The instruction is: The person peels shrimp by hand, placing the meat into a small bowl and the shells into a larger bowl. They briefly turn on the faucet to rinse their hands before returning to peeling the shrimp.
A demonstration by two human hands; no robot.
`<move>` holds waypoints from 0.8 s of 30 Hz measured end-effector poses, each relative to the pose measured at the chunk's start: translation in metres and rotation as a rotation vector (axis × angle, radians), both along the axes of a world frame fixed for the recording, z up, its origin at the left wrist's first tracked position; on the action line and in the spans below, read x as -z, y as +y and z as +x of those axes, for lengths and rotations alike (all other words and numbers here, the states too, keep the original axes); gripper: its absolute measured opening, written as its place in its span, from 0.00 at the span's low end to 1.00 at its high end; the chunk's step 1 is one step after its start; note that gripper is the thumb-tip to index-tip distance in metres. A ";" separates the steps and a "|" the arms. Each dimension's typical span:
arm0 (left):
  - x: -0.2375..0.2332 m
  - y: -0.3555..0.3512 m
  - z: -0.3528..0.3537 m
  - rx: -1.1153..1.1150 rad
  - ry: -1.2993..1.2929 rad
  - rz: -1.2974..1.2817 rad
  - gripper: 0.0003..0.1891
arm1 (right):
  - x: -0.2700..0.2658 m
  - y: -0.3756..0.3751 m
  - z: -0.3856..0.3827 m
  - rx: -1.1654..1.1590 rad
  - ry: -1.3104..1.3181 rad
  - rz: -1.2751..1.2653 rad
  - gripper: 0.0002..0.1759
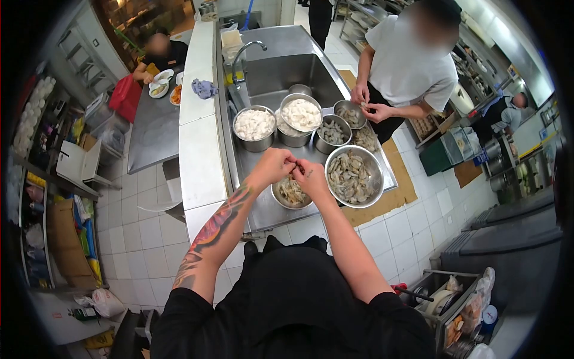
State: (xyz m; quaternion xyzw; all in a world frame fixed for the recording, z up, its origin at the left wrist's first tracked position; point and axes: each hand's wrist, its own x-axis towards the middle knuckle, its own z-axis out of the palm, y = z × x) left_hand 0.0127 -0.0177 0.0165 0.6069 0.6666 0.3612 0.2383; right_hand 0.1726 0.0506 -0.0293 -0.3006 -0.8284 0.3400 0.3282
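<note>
My left hand (280,165) and my right hand (311,179) meet with closed, pinching fingers. Between the fingertips is a small thing, mostly hidden, that looks like a shrimp. Directly below them stands a steel bowl (277,200) with greyish shrimp or shells (291,192) in it, partly covered by my hands. To the right of my right hand, a larger steel bowl (378,192) is filled with raw shrimp (350,176). Beyond my hands are steel pots of pale, whitish food (255,124) and a pot of grey shrimp (332,133).
A sink (287,75) with a curved faucet (236,60) lies behind the pots. Across the counter, a co-worker (412,66) pinches something small over another shrimp pot (350,113). A white tiled ledge (203,149) with a bluish cloth (204,89) runs along the left. Another person sits farther left.
</note>
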 end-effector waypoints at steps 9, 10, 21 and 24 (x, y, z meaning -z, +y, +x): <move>0.005 0.003 0.003 0.050 -0.240 -0.063 0.11 | 0.013 -0.018 0.010 0.039 0.576 -0.875 0.11; 0.006 0.004 0.003 0.050 -0.215 -0.051 0.12 | 0.019 -0.020 0.010 0.042 0.585 -0.871 0.11; 0.034 0.010 0.000 -0.010 -0.603 -0.146 0.14 | 0.018 -0.017 -0.005 0.182 0.397 -0.219 0.05; 0.033 0.011 0.001 -0.053 -0.626 -0.217 0.15 | 0.010 -0.019 -0.001 0.167 0.378 -0.262 0.04</move>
